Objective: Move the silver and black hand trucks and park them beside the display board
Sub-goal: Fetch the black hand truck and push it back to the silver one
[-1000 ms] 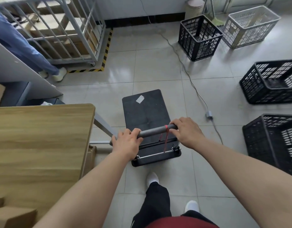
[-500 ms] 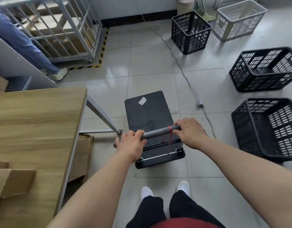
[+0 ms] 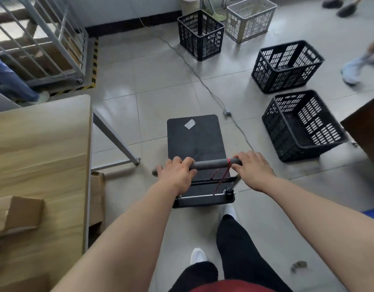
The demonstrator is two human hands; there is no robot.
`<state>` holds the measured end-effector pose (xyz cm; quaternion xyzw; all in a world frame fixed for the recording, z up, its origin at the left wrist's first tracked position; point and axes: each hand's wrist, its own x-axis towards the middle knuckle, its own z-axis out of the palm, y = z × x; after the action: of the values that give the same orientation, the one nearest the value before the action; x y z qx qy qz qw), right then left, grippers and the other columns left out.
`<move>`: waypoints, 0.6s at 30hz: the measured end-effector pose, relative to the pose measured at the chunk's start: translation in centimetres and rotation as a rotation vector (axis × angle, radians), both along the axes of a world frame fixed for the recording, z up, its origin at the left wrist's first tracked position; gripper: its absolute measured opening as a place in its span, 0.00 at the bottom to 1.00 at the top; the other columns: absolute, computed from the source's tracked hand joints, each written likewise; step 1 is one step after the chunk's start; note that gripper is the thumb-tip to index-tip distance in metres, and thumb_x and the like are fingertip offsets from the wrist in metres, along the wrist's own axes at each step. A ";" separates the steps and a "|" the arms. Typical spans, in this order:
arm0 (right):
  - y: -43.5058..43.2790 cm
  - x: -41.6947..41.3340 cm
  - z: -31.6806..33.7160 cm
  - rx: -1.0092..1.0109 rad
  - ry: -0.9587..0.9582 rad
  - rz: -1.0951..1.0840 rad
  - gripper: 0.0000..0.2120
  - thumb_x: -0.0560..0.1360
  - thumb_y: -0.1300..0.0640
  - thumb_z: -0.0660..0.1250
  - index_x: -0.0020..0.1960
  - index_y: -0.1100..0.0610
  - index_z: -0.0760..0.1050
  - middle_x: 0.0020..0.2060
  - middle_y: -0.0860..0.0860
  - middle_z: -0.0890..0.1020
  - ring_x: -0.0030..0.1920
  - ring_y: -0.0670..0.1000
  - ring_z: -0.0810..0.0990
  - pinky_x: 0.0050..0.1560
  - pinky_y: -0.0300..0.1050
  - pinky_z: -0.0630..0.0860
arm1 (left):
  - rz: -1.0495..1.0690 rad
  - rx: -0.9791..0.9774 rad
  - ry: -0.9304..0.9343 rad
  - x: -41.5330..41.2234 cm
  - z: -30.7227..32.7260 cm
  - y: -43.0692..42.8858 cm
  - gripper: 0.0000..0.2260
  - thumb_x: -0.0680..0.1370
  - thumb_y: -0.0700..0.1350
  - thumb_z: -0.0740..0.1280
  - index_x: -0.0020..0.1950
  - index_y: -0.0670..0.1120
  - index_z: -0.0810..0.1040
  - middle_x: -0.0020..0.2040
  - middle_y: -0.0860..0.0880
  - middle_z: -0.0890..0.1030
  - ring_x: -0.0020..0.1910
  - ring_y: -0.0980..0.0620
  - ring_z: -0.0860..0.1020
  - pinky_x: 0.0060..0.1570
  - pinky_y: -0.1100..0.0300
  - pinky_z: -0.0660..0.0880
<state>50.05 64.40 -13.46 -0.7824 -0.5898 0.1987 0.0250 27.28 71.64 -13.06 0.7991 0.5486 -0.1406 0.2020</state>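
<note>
Head view, your left hand (image 3: 177, 175): wrapped over the left end of the grey handle bar (image 3: 211, 164), fingers curled shut on it, thumb end toward the bar's tip.
Head view, your right hand (image 3: 252, 170): clamped on the right end of the same bar, fingers folded over the top, just beside the red cord (image 3: 223, 179) tied there.
Black hand truck (image 3: 195, 142): straight ahead of you on the tiled floor (image 3: 160, 81), deck flat, a small pale sticker (image 3: 189, 124) near its far edge. Handle upright at the near end. Red cord runs from bar down to the frame.
Your feet: white shoes below the truck's near edge, black trousers; one leg forward, close behind the truck.
Left side: wooden table (image 3: 40, 144) with a cardboard box (image 3: 15, 216) on it; its grey metal leg (image 3: 114, 138) slants down near the truck's left side, not touching.
Right side: two black crates (image 3: 287, 66), the nearer one tilted, apart from the truck.
Far end: one more black crate (image 3: 200, 34) and a pale crate (image 3: 250, 18) by the wall.
Cable (image 3: 203, 83): crosses the floor, passing just right of the deck.
Upper left: metal cage trolley (image 3: 38, 39).
Others: blurred feet at upper right edge.
</note>
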 end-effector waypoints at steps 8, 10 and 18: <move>-10.9 -1.7 -0.3 -0.011 -0.034 -0.147 0.14 0.77 0.43 0.57 0.60 0.48 0.70 0.56 0.55 0.74 0.57 0.57 0.69 0.63 0.49 0.63 | -0.151 -0.024 0.006 -0.3 0.8 -7.4 0.13 0.80 0.59 0.51 0.62 0.60 0.65 0.58 0.49 0.71 0.59 0.44 0.67 0.63 0.42 0.59; -13.3 -1.7 -0.2 -0.027 -0.023 -0.175 0.14 0.77 0.43 0.57 0.60 0.48 0.70 0.56 0.54 0.74 0.58 0.57 0.68 0.63 0.50 0.62 | -0.176 -0.031 0.012 -0.1 1.0 -9.5 0.13 0.80 0.59 0.51 0.62 0.60 0.65 0.59 0.49 0.71 0.59 0.44 0.68 0.62 0.42 0.59; -23.8 -1.3 -0.2 -0.025 0.019 -0.252 0.15 0.77 0.42 0.57 0.61 0.46 0.69 0.59 0.53 0.73 0.62 0.56 0.67 0.65 0.50 0.60 | -0.223 -0.018 -0.003 1.0 1.3 -19.3 0.13 0.80 0.59 0.52 0.63 0.60 0.66 0.60 0.49 0.71 0.60 0.44 0.67 0.60 0.43 0.59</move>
<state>48.80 40.62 -13.71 -0.8485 -0.4841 0.2087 0.0455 28.25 52.35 -11.78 0.8535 0.4546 -0.1659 0.1932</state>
